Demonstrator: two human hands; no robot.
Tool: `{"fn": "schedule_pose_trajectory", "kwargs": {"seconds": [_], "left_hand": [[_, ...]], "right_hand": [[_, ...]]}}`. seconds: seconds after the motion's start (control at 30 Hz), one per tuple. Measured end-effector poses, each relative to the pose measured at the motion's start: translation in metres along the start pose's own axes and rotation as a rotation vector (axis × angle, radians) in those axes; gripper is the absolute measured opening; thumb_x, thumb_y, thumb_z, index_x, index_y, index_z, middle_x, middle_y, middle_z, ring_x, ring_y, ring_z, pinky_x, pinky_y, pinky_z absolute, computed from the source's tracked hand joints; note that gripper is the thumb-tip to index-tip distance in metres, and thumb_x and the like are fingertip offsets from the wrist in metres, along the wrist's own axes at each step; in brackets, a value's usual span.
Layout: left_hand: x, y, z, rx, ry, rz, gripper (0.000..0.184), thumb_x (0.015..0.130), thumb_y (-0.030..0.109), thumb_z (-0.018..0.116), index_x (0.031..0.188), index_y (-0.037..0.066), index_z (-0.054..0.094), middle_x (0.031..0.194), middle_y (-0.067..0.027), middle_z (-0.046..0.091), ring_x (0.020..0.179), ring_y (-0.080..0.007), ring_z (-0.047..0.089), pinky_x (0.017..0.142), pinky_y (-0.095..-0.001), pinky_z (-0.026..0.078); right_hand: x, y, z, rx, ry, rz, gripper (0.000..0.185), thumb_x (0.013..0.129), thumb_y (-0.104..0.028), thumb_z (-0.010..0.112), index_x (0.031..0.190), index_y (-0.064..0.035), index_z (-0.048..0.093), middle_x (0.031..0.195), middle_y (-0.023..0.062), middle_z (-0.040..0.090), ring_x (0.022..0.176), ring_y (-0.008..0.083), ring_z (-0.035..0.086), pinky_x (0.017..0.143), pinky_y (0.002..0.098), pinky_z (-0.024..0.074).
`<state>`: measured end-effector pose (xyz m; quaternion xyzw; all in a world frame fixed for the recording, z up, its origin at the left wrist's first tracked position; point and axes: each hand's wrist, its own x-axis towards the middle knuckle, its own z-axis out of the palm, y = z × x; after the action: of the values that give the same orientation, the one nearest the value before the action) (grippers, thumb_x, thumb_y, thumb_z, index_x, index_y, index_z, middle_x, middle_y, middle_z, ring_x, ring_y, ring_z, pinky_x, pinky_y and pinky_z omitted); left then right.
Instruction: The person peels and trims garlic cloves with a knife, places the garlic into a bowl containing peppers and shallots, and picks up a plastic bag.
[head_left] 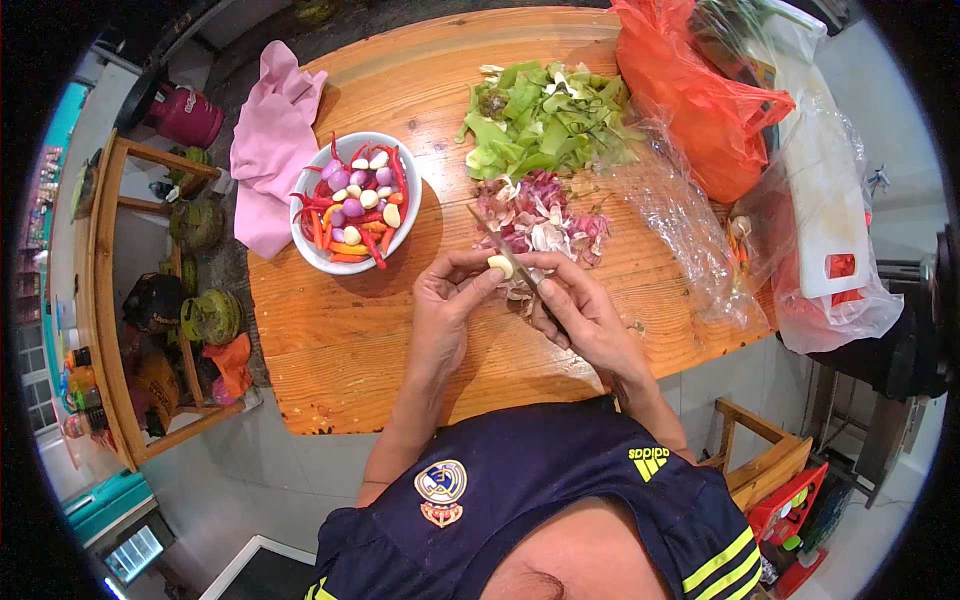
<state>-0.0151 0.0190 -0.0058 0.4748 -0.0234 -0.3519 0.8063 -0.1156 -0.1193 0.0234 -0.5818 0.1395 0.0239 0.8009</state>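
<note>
Between the thumb and fingers of my left hand (450, 300) is a pale peeled garlic clove (501, 266). My right hand (585, 315) grips a knife (494, 234), its narrow blade slanting up and left beside the clove. Both hands meet above the near part of the wooden table. Just beyond them lies a heap of garlic and shallot skins (540, 222). To the left stands a white bowl (413, 222) holding red and orange chillies, peeled shallots and garlic cloves.
Green peelings (545, 120) are piled behind the skins. A pink cloth (275, 150) lies at the table's left edge. On the right are an orange plastic bag (700, 110), clear plastic wrap (690, 230) and a white cutting board (830, 200).
</note>
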Motion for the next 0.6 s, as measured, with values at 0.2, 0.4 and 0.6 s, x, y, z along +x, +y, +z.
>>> {"fn": "schedule_pose_trajectory", "kwargs": {"seconds": [0.2, 0.4, 0.6], "left_hand": [[0.0004, -0.0005, -0.0013, 0.015, -0.027, 0.024, 0.022, 0.080, -0.002, 0.063, 0.101, 0.001, 0.059, 0.094, -0.0081, 0.064, 0.085, -0.0127, 0.062, 0.074, -0.0252, 0.052], [0.0006, 0.0010, -0.0013, -0.032, -0.047, -0.056, 0.022, 0.082, 0.000, 0.062, 0.103, 0.003, 0.059, 0.096, -0.0065, 0.063, 0.086, -0.0119, 0.062, 0.073, -0.0233, 0.052], [0.0013, -0.0014, -0.0038, -0.087, -0.044, -0.070, 0.023, 0.082, 0.000, 0.060, 0.105, 0.003, 0.058, 0.097, -0.0064, 0.063, 0.087, -0.0120, 0.062, 0.076, -0.0231, 0.054]], "right_hand": [[0.0016, 0.0039, 0.0036, -0.014, 0.017, -0.023, 0.031, 0.097, -0.026, 0.040, 0.123, -0.0089, 0.045, 0.057, -0.0048, 0.037, 0.048, 0.0033, 0.034, 0.043, 0.0181, 0.0273], [0.0008, 0.0042, 0.0005, 0.087, 0.039, 0.022, 0.032, 0.097, -0.026, 0.040, 0.123, -0.0080, 0.044, 0.057, -0.0041, 0.039, 0.048, 0.0036, 0.035, 0.044, 0.0172, 0.0286], [-0.0005, 0.0051, 0.0016, 0.021, -0.023, -0.054, 0.034, 0.097, -0.024, 0.041, 0.127, -0.0076, 0.043, 0.057, -0.0039, 0.038, 0.048, 0.0038, 0.036, 0.044, 0.0181, 0.0286]]}}
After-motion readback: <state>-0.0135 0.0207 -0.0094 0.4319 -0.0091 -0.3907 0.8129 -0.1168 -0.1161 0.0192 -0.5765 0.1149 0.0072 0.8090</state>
